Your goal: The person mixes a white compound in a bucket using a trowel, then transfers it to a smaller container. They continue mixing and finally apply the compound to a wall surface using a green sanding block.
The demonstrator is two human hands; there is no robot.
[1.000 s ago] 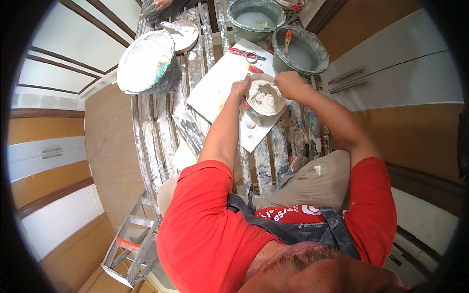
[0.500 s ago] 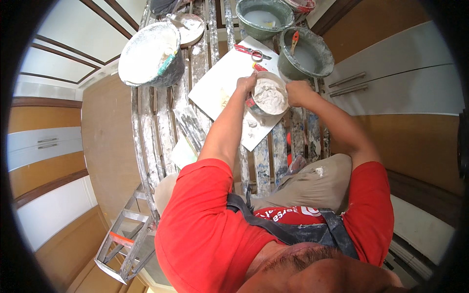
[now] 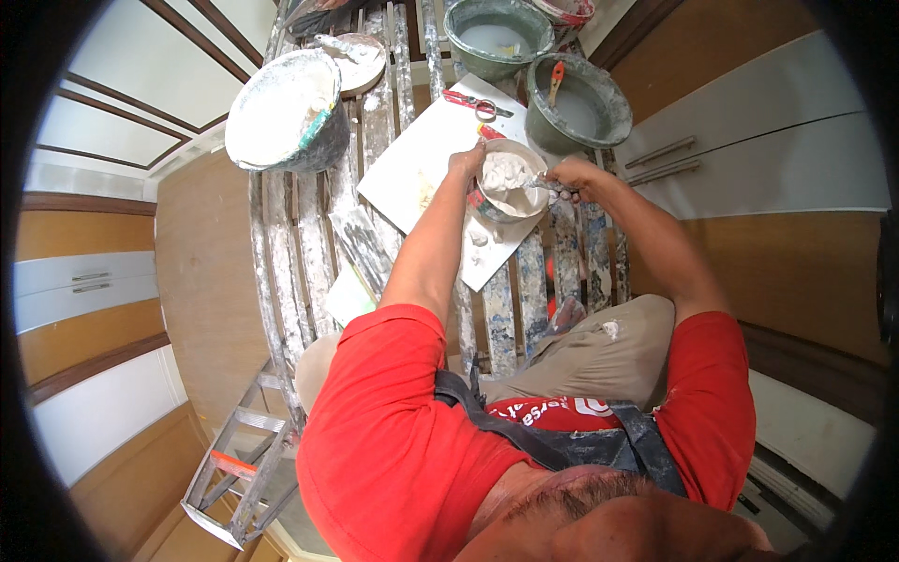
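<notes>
A small round tub (image 3: 493, 212) of thick white paste (image 3: 502, 171) stands on a white board (image 3: 398, 169). My left hand (image 3: 465, 163) is closed on its left rim. My right hand (image 3: 575, 175), at the tub's right side, grips a paste-smeared tool that looks like a putty knife (image 3: 540, 182). Its end reaches into the tub; the blade's full shape cannot be made out. Beyond the tub, a small red and yellow item (image 3: 488, 132) and a red-handled cutting tool (image 3: 476, 103) lie on the board. White lumps (image 3: 478, 238) sit near the tub's lower left.
Paint-splashed slats (image 3: 281, 234) carry everything. At far right stand a green bucket (image 3: 468, 64) of cloudy water and another bucket (image 3: 552, 131) with a red-handled brush (image 3: 555, 82). A white-filled bucket (image 3: 332, 150) is far left. A metal ladder (image 3: 248, 468) stands lower left.
My right hand has turned and opened up to view, showing the tool across the tub's right rim. The paste has been pushed toward the left. My left hand stays on the rim.
</notes>
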